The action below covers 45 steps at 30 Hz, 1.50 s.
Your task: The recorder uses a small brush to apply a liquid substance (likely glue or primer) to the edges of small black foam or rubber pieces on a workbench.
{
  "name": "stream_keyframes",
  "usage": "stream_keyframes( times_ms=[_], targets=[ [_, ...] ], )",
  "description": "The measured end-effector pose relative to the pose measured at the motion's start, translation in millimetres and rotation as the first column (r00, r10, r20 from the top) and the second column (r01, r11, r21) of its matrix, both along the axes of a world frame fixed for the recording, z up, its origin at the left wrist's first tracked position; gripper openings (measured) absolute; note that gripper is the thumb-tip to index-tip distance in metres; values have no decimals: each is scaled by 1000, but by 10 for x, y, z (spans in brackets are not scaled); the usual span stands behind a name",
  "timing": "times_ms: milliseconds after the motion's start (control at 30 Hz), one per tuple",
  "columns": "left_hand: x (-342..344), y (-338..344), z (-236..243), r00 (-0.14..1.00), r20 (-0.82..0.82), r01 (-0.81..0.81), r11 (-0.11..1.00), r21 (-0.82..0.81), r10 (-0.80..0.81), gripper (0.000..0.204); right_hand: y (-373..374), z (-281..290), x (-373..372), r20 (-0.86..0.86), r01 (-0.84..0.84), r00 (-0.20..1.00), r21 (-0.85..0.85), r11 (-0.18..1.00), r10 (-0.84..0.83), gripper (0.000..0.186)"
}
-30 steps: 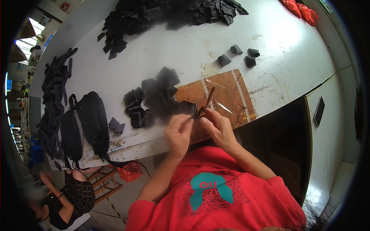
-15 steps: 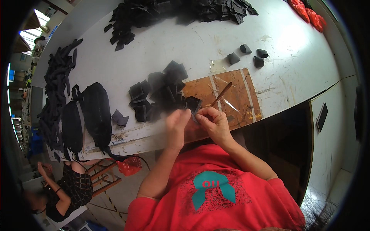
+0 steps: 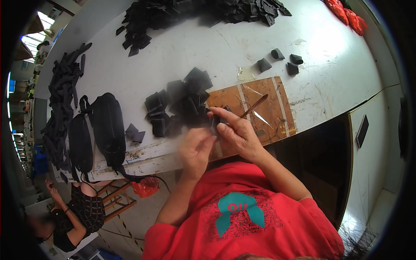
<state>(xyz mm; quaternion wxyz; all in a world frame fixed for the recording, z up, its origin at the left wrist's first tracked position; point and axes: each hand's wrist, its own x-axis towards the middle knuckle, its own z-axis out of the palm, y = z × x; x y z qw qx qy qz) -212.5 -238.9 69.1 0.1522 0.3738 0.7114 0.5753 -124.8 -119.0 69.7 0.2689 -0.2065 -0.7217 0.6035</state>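
Note:
My right hand (image 3: 240,135) is closed on a small black fabric piece (image 3: 217,123), pinched between thumb and fingers above the near edge of a brown board (image 3: 273,102). Most of that piece is covered by the fingers. To its left and slightly lower, my left hand (image 3: 197,149) is blurred, its fingers curled toward the thumb; whatever it may grip is hidden. A loose heap of black fabric pieces (image 3: 177,97) lies just beyond my left hand. On the board, a slim brown pointed tool (image 3: 255,106) rests slantwise, right of my right hand.
Several black loops (image 3: 277,54) stand beyond the board. A big black pile (image 3: 169,15) covers the far side; dark strips (image 3: 60,99) and two black pouches (image 3: 108,125) lie left. Red bags (image 3: 346,17) sit far right. A seated person (image 3: 73,216) is at lower left.
My hands have come apart: the left moved down and slightly left, while the right index finger stretched up and left over the black piece. The seated person's arm shifted.

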Motion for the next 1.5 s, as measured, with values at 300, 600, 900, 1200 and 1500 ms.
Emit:
stream_keyframes(
  times_ms=[300,600,900,1200,1500],
  targets=[
    [1,7,34,597,780,-55,960,273,-187,15,80,23,60,-93,-201,976,-743,639,198,16],
    [77,-12,101,670,740,7,997,75,-60,9,2,-65,77,-66,-181,981,-642,745,181,21],
    [220,77,130,986,159,32,998,62,-41,1,-260,172,401,51,97,992,239,966,-112,22],
    [200,97,242,950,253,188,982,-5,-181,3,-171,213,417,1,155,986,379,912,-168,15],
    [360,156,229,862,497,76,995,63,-97,6,-180,168,414,-34,184,977,638,748,-211,17]
  ],
)
